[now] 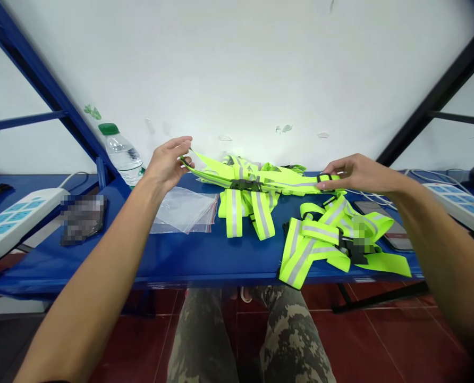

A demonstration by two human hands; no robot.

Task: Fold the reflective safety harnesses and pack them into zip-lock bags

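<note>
Camouflage trousers (290, 335) sat below the edge of a blue table (205, 277), with bare forearms reaching out over it. One neon-yellow reflective harness (277, 183) was lifted taut across the tabletop: the left hand (167, 165) pinched its narrow end between thumb and fingers, half closed, and the right hand (360, 174) gripped its black plastic buckle (324, 178) with the fingertips. More harnesses lay tangled in a heap (234, 213) at centre and a looser pile (301, 260) to the right, none folded, while clear zip bags (183, 211) lay flat beside them, apparently unfilled.
</note>
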